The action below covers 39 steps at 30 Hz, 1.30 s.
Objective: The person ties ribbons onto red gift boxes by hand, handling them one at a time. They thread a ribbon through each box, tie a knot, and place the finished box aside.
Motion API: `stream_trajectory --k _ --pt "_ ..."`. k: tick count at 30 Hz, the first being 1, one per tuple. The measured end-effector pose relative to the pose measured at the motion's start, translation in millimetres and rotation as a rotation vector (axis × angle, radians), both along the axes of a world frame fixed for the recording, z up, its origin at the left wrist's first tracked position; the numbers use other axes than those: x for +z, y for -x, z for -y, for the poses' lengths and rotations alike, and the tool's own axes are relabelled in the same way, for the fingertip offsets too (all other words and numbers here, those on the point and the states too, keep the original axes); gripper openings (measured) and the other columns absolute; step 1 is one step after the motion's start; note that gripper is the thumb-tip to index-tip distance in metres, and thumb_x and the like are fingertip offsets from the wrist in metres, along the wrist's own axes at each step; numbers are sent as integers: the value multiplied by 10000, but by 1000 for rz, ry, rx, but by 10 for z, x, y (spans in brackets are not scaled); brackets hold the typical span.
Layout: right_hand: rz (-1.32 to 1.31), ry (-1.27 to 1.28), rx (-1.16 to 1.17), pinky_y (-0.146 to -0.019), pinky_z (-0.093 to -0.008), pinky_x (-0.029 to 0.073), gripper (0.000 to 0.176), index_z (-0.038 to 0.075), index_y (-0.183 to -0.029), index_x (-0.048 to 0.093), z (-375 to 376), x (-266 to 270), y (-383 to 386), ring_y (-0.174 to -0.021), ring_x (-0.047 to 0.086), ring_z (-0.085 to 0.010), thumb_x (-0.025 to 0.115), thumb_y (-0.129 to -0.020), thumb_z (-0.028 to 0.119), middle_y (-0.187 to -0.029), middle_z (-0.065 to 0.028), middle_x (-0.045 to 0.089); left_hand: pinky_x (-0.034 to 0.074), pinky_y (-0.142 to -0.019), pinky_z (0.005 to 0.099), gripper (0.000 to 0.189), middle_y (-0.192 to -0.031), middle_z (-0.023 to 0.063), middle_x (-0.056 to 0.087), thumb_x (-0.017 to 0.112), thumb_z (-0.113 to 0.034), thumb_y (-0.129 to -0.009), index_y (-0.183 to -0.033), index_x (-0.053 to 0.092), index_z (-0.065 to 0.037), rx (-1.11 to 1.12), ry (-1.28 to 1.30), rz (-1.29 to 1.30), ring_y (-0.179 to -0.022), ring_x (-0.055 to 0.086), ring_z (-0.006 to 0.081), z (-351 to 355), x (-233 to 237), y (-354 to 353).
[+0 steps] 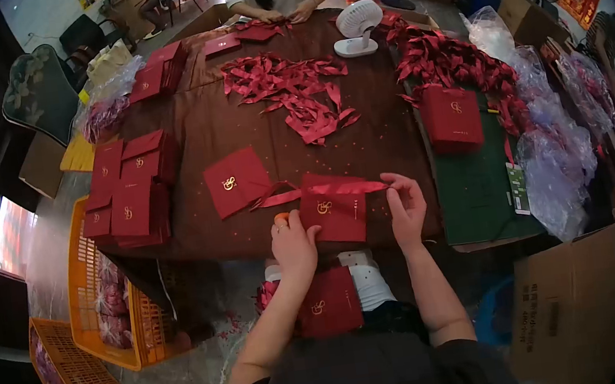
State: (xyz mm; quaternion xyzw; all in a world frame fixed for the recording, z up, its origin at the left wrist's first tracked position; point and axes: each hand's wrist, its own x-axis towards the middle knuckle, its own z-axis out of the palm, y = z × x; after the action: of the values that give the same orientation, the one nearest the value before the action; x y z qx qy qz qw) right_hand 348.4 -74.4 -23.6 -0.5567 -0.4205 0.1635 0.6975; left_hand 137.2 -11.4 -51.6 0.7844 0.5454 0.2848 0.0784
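Note:
My left hand (292,242) holds the lower left edge of a small red gift bag (335,213) with a gold emblem, at the near edge of the brown table (220,118). My right hand (405,206) pinches a red ribbon (338,188) that runs across the top of the bag and trails off to the left. Another red bag (328,303) lies on my lap. A flat red bag (236,179) lies on the table just left of the ribbon's end.
Stacks of red bags (133,192) sit at the left, loose ribbons (291,93) in the middle, a bag stack (451,117) and ribbon heap at the right. A white fan (357,26) stands far side, where another person's hands (284,15) work. Orange crates (104,296) stand lower left, a cardboard box (578,296) right.

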Motion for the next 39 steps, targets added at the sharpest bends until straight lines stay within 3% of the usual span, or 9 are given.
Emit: stream_trajectory --k 3,8,11,14,20,24,27,29,39 --pt "-512 -297 255 -970 -324 442 78 58 -992 551 -289 233 198 -1008 571 -169 504 -969 -1 -1108 -99 639 518 -774 449 481 -1094 161 580 781 -348 -817 -1150 594 -55 -13 -7 24 -971 584 361 -17 -26 16" --pt "-841 -368 533 -900 -326 467 91 50 -981 547 -445 245 305 -916 562 -169 476 -955 -1 -930 -54 552 514 -754 443 465 -1016 119 608 791 -387 -792 -1086 622 -69 -14 17 30 -947 584 342 -32 7 79" --pt "-542 -53 422 -760 -273 485 167 43 -992 597 -449 10 387 -831 583 -142 486 -917 -55 -926 -47 584 510 -745 429 452 -936 94 613 806 -405 -775 -1030 637 -73 2 10 38 -902 585 318 -43 -9 82" --pt "350 152 244 -755 -292 504 199 56 -1011 686 -244 185 368 -880 628 -151 636 -854 -56 -965 -44 651 506 -739 417 437 -885 83 609 820 -399 -768 -1000 642 -74 0 -29 59 -864 586 299 -64 -46 76" --pt "1267 4 693 -921 -366 487 372 173 -1117 693 69 116 323 -1075 584 -220 738 -750 125 -1218 -8 600 506 -745 421 432 -906 94 600 811 -388 -780 -1020 637 -74 -25 -1 97 -878 587 308 -79 -96 98" --pt "1416 -9 699 -924 -365 486 369 174 -1104 694 4 -187 247 -1072 583 -212 742 -739 145 -1162 -1 607 508 -756 425 422 -915 96 606 801 -378 -790 -1044 643 -80 -38 22 157 -894 591 311 -62 -107 118" --pt "1181 37 704 -885 -368 516 241 132 -1027 704 -70 -159 299 -985 631 -231 725 -789 103 -1049 -31 651 508 -765 421 390 -897 87 614 814 -310 -782 -1063 661 -88 -61 127 192 -897 600 298 -68 -38 183" --pt "690 185 470 -793 -367 542 167 105 -999 700 -113 -132 425 -947 652 -244 723 -836 133 -983 -46 657 508 -770 418 373 -899 83 621 817 -273 -775 -1064 669 -91 -88 191 224 -900 605 293 -109 -21 242" --pt "763 156 216 -759 -401 540 136 59 -915 677 -353 -238 764 -862 634 -299 742 -797 80 -913 -89 648 506 -783 400 337 -848 77 646 804 -163 -742 -1054 696 -94 -133 235 309 -859 626 280 -107 8 250"
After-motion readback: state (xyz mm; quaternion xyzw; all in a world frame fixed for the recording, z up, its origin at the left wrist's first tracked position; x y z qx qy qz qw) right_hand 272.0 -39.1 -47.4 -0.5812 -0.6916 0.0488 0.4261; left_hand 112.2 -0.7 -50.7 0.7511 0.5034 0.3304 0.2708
